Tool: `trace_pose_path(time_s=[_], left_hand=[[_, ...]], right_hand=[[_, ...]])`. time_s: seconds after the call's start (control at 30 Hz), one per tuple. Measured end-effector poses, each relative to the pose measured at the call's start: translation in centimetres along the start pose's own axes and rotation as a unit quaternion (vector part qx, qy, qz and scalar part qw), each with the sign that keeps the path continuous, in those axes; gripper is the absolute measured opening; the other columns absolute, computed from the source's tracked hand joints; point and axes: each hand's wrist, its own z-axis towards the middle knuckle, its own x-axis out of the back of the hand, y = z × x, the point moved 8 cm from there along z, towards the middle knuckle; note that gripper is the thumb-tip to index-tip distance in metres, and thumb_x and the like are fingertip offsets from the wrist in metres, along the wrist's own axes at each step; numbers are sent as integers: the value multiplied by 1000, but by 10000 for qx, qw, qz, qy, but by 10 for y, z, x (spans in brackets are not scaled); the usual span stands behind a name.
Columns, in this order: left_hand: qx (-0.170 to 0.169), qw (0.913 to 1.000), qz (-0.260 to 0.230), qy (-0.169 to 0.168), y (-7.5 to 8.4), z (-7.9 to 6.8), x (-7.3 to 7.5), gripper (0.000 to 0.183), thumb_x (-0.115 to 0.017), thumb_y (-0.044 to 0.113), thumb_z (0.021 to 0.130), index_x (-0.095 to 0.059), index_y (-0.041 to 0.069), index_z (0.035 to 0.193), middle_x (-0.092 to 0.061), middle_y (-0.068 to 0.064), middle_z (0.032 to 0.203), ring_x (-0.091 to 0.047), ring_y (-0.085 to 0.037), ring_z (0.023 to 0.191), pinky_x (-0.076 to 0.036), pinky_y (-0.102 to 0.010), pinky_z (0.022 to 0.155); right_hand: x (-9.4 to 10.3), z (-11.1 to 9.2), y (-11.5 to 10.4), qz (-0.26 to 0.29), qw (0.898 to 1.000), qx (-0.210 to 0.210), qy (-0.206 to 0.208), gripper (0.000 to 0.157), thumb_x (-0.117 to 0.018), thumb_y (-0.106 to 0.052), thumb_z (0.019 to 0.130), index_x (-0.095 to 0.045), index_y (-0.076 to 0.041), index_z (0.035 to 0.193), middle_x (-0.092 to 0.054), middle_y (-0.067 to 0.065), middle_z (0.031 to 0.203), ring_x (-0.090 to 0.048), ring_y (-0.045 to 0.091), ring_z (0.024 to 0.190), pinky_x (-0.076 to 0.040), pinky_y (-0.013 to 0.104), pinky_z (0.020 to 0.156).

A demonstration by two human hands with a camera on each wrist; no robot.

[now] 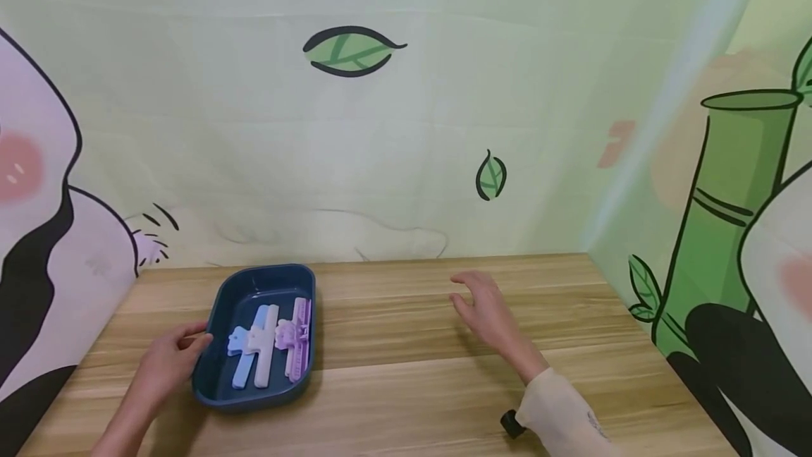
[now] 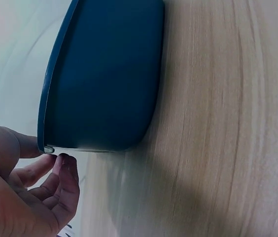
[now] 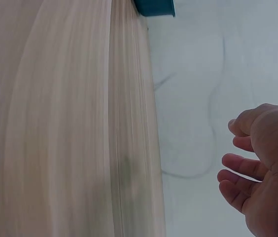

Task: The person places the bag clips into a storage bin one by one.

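Observation:
A dark blue plastic tray with rounded corners sits on the left part of the wooden table. Inside lie several bag clips: a light blue clip, a pale, whitish clip overlapping it, and purple clips along the right wall. My left hand pinches the tray's left rim, thumb at the top edge and fingers bent beneath it. The left wrist view shows this hand from close by at the rim corner. My right hand hovers over the table to the right, fingers loosely bent, holding nothing.
The wooden table ends at a printed backdrop with leaves, bamboo and panda figures. The backdrop also closes off the right side. A small black object shows at the right sleeve's cuff.

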Motion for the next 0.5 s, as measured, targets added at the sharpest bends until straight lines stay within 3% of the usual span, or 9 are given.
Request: trace_pose_path(time_s=[0.27, 0.4, 0.5], left_hand=[[-10, 10000, 63, 59, 0, -2, 4, 59, -48, 34, 110, -42, -11, 148, -51, -41, 138, -57, -49, 117, -52, -56, 92], [-309, 9990, 205, 233, 1, -4, 10, 58, -49, 32, 110, -45, -13, 146, -56, -39, 132, -62, -45, 109, -55, -46, 83], [-581, 9965, 397, 453, 5, -9, 16, 54, -49, 29, 110, -46, -13, 144, -59, -38, 129, -62, -46, 109, -53, -46, 81]], right_hand=[[22, -10, 22, -238, 9994, -158, 190, 30, -73, -4, 95, -67, 7, 123, -67, 23, 124, -58, 41, 120, -47, 56, 101], [35, -16, 31, -307, 9990, -233, 234, 30, -72, -4, 95, -67, 8, 123, -66, 24, 124, -57, 43, 120, -47, 57, 100], [43, -21, 39, -388, 9985, -287, 251, 31, -72, -4, 96, -67, 8, 124, -66, 25, 125, -56, 44, 122, -46, 59, 100]])
